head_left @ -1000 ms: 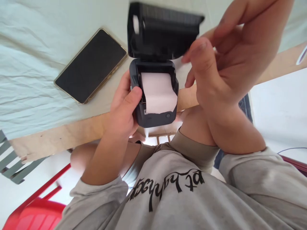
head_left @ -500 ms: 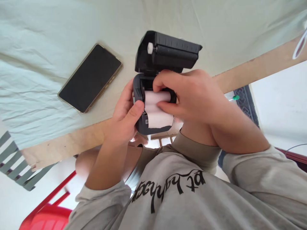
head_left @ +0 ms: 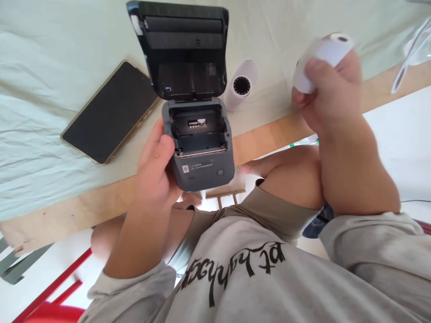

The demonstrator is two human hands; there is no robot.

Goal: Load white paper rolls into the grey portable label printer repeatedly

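Observation:
My left hand (head_left: 156,161) grips a small dark grey label printer (head_left: 205,172) by its left side, at the table's near edge. Its black lid (head_left: 188,49) is swung up and back, and the paper bay below shows no roll inside. Off to the right, my right hand (head_left: 328,89) is closed around a white paper roll (head_left: 323,51), raised over the cloth and slightly blurred. A second white paper roll (head_left: 241,85) with a dark core lies on the table, just right of the lid.
A phone (head_left: 109,112) with a dark screen lies left of the printer on the pale green cloth (head_left: 67,36). The wooden table edge (head_left: 259,139) runs across in front of me. A white loop (head_left: 407,58) is at the far right; a red chair (head_left: 50,309) stands lower left.
The paper roll has come out of the printer and moved right in my right hand. The printer now faces up more, lid raised. The second roll has come into sight.

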